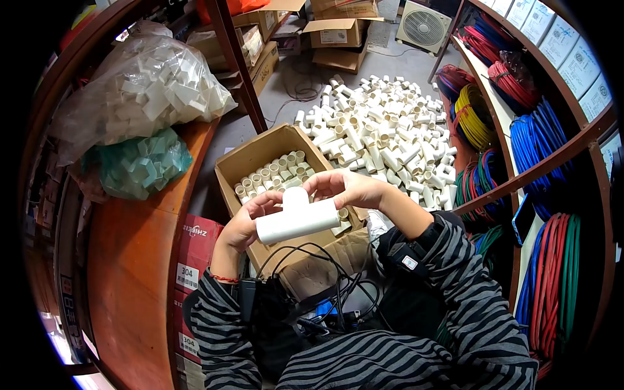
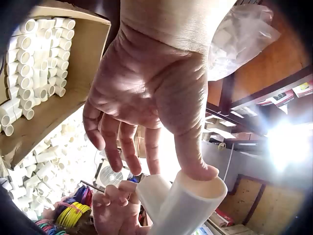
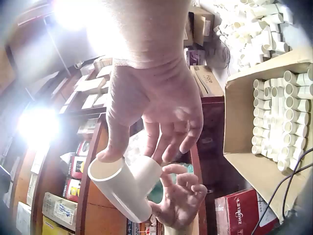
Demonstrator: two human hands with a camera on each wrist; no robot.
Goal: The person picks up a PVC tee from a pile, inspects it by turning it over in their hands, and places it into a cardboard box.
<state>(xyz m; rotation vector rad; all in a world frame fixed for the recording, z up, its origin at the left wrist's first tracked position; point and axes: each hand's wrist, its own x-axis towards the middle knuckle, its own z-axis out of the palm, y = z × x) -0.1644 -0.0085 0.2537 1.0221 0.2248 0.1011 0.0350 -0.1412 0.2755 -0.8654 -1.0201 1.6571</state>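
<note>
Both hands hold a large white plastic pipe tee [image 1: 298, 221] over an open carton, its branch pointing away from the body. At one end of it is the left hand [image 1: 244, 223], and the right hand [image 1: 351, 190] is at the other. In the left wrist view the left thumb [image 2: 198, 169] presses on the rim of the tee's open end, with the fingers reaching toward the branch. The right thumb [image 3: 111, 154] lies likewise on the opposite rim in the right wrist view. The carton [image 1: 224, 170] below contains rows of smaller white tees [image 1: 273, 170].
A big heap of loose white fittings [image 1: 390, 130] covers the floor beyond the carton. Bagged fittings [image 1: 156, 84] sit on the wooden bench [image 1: 130, 260] at left. Shelves at right bear coiled cables [image 1: 543, 146]. Black cords [image 1: 338, 273] hang across the lap.
</note>
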